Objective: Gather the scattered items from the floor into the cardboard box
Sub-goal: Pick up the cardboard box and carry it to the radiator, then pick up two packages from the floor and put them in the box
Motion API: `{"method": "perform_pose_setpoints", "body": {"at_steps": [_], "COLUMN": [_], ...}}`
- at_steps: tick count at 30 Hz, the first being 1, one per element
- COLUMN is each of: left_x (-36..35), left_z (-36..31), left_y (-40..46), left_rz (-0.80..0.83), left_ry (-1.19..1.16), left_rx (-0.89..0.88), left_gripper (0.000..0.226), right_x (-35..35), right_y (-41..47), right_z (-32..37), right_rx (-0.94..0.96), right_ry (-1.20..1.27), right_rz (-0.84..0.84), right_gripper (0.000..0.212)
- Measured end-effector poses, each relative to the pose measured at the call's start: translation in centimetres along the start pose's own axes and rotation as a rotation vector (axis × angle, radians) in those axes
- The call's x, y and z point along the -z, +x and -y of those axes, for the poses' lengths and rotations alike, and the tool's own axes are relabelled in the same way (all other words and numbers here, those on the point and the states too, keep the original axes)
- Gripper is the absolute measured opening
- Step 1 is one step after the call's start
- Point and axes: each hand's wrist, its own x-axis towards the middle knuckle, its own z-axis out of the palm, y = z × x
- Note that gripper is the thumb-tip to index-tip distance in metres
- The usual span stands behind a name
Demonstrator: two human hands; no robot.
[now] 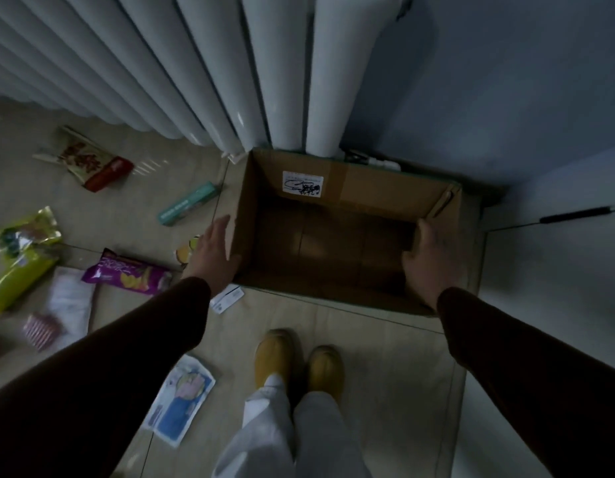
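Note:
An open, empty cardboard box stands on the tiled floor against the radiator. My left hand grips its left wall, fingers outside. My right hand grips its right wall, fingers over the rim. Scattered to the left lie a red snack bag, a teal carton, green packets, a purple chip bag, a white packet and a pink striped item. A blue-and-white packet lies near my feet. A round yellow item is half hidden behind my left hand.
A white ribbed radiator rises behind the box. A wall and a pale cabinet front with a black handle close off the right side. My yellow shoes stand just in front of the box. A small white label lies by the box corner.

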Motion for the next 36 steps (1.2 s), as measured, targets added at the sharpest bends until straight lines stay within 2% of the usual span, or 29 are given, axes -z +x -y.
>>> {"method": "perform_pose_setpoints", "body": {"at_steps": [4,8,12,18,23,30,36], "left_x": [1.9,4.0,6.5,9.8,10.4,9.7,7.4], "left_z": [1.7,4.2,9.2,18.9,27.9,39.2,49.0], "left_y": [-4.4,-8.5,-13.5,-23.7,-33.2,-42.8,-50.4], "left_rz": [-0.023,-0.074,-0.154,-0.192,-0.142,-0.108,-0.062], "left_ry": [0.012,-0.010,0.000,0.006,0.013,0.020,-0.066], "left_rx": [-0.048,-0.062,-0.052,0.000,0.081,0.294,0.429], "left_gripper": [0.084,0.081,0.078,0.074,0.075,0.069,0.069], "right_x": [-0.2,-1.5,-3.8,-8.9,-14.6,-22.2,-29.0], "right_y": [-3.4,-7.0,-12.6,-24.4,-33.9,-43.4,-51.7], "right_z": [6.1,11.5,17.4,24.4,27.5,30.6,32.7], "right_rx": [0.197,0.311,0.395,0.536,0.580,0.703,0.747], "right_ry": [-0.075,-0.148,-0.180,-0.249,-0.304,-0.414,-0.471], "right_rz": [0.072,0.117,0.138,0.148,0.212,0.334,0.415], "right_gripper": [0.064,0.062,0.061,0.055,0.053,0.054,0.053]}}
